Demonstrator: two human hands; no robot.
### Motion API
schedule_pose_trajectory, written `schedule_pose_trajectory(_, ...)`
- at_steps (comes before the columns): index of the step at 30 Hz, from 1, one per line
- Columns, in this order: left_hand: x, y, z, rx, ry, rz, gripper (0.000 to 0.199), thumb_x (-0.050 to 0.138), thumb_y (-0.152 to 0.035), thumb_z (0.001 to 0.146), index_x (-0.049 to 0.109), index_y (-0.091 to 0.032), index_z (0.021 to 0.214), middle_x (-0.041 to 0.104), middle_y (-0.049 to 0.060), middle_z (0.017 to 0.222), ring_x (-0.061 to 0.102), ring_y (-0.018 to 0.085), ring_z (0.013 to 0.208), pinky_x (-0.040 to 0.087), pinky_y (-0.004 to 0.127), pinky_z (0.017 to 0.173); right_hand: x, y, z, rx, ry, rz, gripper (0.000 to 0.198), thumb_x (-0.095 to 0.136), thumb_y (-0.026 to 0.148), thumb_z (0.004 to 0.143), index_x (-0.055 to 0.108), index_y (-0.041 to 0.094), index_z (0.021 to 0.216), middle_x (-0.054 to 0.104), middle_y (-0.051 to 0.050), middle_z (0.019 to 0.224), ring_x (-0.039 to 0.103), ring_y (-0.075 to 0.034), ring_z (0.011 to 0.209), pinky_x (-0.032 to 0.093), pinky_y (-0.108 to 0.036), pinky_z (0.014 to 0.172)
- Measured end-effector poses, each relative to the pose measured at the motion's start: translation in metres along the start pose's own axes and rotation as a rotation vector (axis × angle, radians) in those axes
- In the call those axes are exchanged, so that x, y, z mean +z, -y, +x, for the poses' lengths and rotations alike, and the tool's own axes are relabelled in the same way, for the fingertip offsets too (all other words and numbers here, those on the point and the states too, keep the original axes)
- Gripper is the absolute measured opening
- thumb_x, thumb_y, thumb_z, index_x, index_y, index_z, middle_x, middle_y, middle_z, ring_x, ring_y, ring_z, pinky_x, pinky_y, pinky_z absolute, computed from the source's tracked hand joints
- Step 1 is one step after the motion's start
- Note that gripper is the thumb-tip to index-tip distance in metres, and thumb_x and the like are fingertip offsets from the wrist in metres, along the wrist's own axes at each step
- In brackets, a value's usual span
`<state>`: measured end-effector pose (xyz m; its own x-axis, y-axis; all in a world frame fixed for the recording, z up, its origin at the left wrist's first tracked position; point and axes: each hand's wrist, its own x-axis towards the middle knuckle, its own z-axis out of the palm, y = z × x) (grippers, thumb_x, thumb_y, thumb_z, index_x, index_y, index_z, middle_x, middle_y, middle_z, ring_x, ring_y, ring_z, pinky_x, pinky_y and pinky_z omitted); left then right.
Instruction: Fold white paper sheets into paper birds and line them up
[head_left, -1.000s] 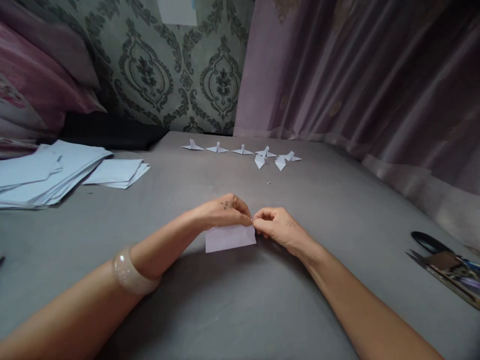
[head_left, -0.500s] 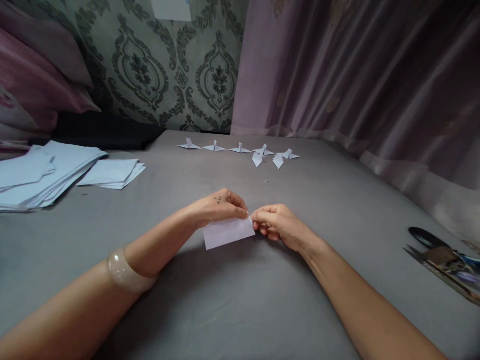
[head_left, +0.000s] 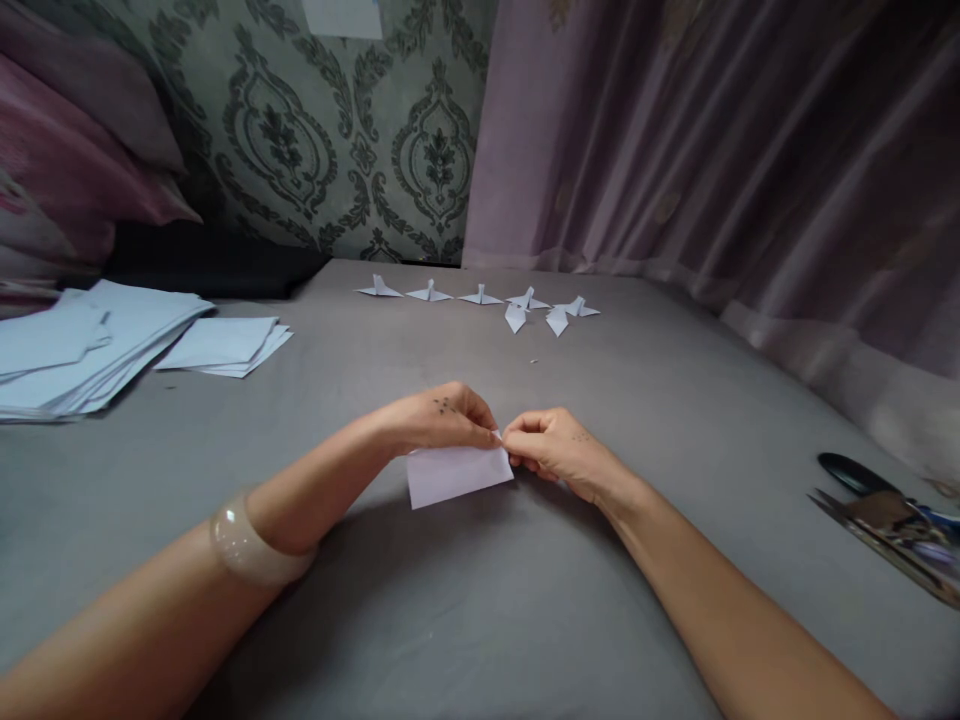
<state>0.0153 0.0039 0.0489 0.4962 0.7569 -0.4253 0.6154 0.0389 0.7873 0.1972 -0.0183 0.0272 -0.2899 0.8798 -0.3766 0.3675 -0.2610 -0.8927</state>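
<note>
A small white sheet of paper (head_left: 457,475) hangs between my two hands, just above the grey surface (head_left: 465,620). My left hand (head_left: 454,415) pinches its top edge near the right corner, thumb on the near side; the other fingers are mostly hidden behind. The fingertips of my right hand (head_left: 551,445) are closed on the same upper right corner, touching my left thumb tip. Farther back stands a row of folded white paper birds (head_left: 480,295), with two kite-shaped folded pieces (head_left: 557,320) in front of its right end.
On the left lie a stack of white paper sheets (head_left: 112,340) and a smaller pile of paper (head_left: 221,343). A black folded cloth (head_left: 217,262) is behind them. At the right edge, scissors (head_left: 862,475) and other tools lie together. A purple curtain (head_left: 600,140) borders the back right.
My right fingers have moved slightly left and closed onto the paper's corner beside my left thumb. The sheet's lower edge has dropped a little towards me.
</note>
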Motion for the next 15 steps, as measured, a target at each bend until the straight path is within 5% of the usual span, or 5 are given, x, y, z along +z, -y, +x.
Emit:
schedule_pose_trajectory(4, -0.002, 0.002, 0.004, 0.09, -0.05, 0.078, 0.024, 0.059, -0.036, 0.071, 0.068, -0.017, 0.083, 0.063, 0.001, 0.067, 0.05, 0.012, 0.055, 0.031, 0.021, 0.048, 0.002, 0.001, 0.004, 0.001, -0.051, -0.024, 0.005, 0.056, 0.02, 0.062, 0.059, 0.017, 0.059, 0.052, 0.003, 0.053, 0.036, -0.005, 0.045, 0.02, -0.019, 0.039)
schedule_pose_trajectory(15, 0.009, 0.024, 0.022, 0.47, -0.532, 0.783, 0.019, 0.051, -0.029, 0.087, 0.061, -0.015, 0.094, 0.06, 0.011, 0.099, 0.054, 0.023, 0.091, 0.038, 0.033, 0.078, 0.009, 0.01, 0.027, 0.106, -0.167, -0.035, 0.01, 0.056, 0.017, 0.067, 0.053, 0.017, 0.058, 0.046, 0.006, 0.042, 0.035, -0.003, 0.031, 0.015, -0.018, 0.031)
